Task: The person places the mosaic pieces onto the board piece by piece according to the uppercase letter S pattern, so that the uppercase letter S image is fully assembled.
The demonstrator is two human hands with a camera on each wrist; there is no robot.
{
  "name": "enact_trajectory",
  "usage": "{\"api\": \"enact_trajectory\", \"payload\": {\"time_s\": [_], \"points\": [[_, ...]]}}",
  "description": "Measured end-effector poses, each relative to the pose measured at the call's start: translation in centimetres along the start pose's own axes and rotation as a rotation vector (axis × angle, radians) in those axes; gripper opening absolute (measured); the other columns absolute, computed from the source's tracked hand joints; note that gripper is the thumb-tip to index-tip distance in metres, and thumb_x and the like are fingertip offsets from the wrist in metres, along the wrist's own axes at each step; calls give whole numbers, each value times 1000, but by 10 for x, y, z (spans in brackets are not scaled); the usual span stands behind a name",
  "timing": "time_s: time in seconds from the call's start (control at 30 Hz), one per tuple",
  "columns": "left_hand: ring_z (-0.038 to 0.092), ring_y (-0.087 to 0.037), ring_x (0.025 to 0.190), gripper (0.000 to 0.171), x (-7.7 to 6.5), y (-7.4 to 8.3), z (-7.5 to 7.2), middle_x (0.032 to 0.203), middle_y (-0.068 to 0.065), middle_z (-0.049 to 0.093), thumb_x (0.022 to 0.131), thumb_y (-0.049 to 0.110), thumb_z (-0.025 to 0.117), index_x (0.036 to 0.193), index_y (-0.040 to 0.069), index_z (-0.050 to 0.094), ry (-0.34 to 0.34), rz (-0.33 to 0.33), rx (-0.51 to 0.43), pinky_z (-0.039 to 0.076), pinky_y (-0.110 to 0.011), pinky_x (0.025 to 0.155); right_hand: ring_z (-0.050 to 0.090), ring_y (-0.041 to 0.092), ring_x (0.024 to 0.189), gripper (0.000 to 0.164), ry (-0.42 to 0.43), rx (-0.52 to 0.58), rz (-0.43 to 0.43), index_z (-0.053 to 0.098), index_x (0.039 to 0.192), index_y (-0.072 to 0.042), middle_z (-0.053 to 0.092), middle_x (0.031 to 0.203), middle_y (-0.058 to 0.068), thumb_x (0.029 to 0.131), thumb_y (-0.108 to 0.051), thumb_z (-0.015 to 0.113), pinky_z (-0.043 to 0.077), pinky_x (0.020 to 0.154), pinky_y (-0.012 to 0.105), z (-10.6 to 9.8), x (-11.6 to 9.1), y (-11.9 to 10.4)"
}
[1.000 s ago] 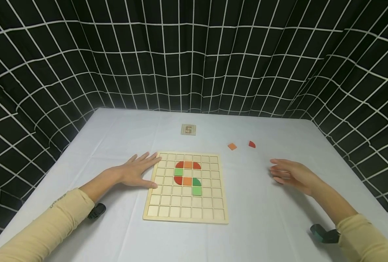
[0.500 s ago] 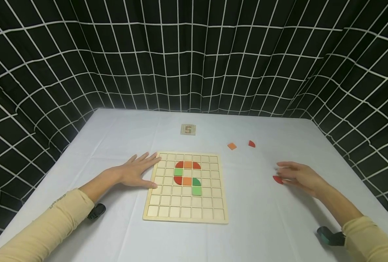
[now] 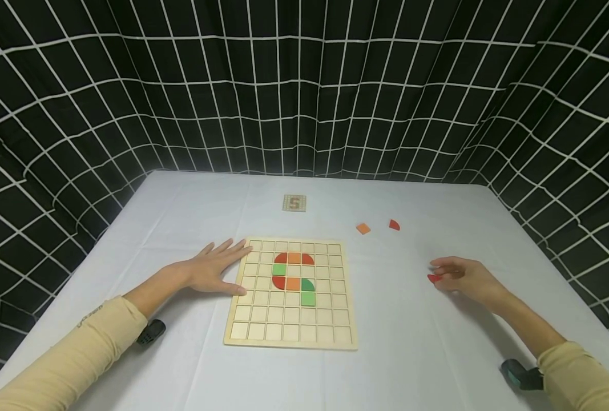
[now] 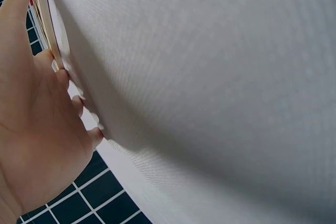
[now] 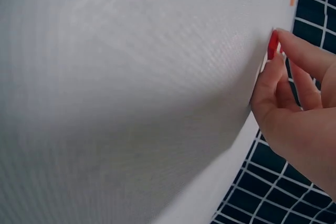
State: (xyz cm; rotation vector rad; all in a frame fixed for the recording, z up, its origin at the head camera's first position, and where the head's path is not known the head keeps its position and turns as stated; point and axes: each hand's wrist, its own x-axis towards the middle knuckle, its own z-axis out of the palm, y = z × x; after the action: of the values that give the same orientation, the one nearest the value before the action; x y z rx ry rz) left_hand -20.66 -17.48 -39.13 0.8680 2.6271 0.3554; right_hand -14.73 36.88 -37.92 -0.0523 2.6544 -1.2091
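Note:
My left hand (image 3: pixel 209 270) lies with fingers spread, its fingertips and thumb touching the left edge of a square wooden grid board (image 3: pixel 330 328). Red quarter-round, orange square and green tiles sit in the board's cells, among them a light green square tile (image 3: pixel 308 298) and a dark green quarter-round tile (image 3: pixel 307 285). To the right of the board, my right hand (image 3: pixel 466 281) pinches a red quarter-round tile (image 3: pixel 432 278) between thumb and finger. That red tile (image 5: pixel 272 44) shows at the fingertips in the right wrist view too.
Beyond the board, an orange square tile (image 3: pixel 363 228) and another red quarter-round tile (image 3: pixel 394 225) lie on the white cloth (image 3: pixel 407 342). Farther back is a small card (image 3: pixel 294 203) with an S-like or 5-like figure. Dark curtains with white grid lines (image 3: pixel 299 85) surround the table.
My right hand has shifted slightly to the right, and its fingers have closed on the red quarter-round tile. The left hand has stayed on the board's edge.

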Motion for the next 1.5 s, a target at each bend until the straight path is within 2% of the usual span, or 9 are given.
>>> {"api": "enact_trajectory", "payload": {"time_s": [0.33,0.53,0.73,0.83,0.97,1.23,1.5], "points": [[2,-37,143,103,0,-1,0,159,-11,6,79,72,56,154,15,15,6,4,3,0,-61,109,56,28,91,43,41,-117,-100,59,122,3,61,103,16,83,-9,74,53,62,26,1,1,-3],[2,-37,143,102,0,-2,0,159,-10,6,79,72,56,154,16,15,7,5,6,0,-62,109,56,26,87,39,60,-149,-92,61,120,0,59,101,14,85,-12,73,53,62,26,1,2,-3],[3,-37,143,102,0,-1,-1,159,-10,6,79,72,56,154,16,15,7,6,4,1,-62,109,61,20,85,41,55,-55,-47,62,120,1,61,111,18,88,-23,71,54,64,28,2,3,-10],[3,-37,143,102,0,-1,-1,159,-10,6,79,72,56,154,16,16,5,5,1,0,-62,109,64,17,88,45,18,13,-46,61,123,0,62,115,19,88,-27,70,55,70,27,4,2,-17],[2,-37,143,102,-1,0,-2,159,-10,6,79,72,56,154,15,15,3,3,0,0,-61,110,65,16,93,46,-43,88,-61,59,126,1,60,120,20,90,-26,68,55,75,28,11,2,-25],[2,-37,143,102,0,0,0,159,-11,5,79,72,56,154,15,15,3,2,4,0,-61,110,62,23,91,46,-116,80,-55,58,128,-2,60,116,15,90,-24,68,53,74,30,31,4,-43],[2,-37,143,102,0,-1,1,159,-10,5,79,72,56,154,16,15,3,4,8,0,-61,110,61,23,89,44,-150,116,18,61,120,-2,67,106,8,86,-28,72,52,73,32,53,8,-57]]}}
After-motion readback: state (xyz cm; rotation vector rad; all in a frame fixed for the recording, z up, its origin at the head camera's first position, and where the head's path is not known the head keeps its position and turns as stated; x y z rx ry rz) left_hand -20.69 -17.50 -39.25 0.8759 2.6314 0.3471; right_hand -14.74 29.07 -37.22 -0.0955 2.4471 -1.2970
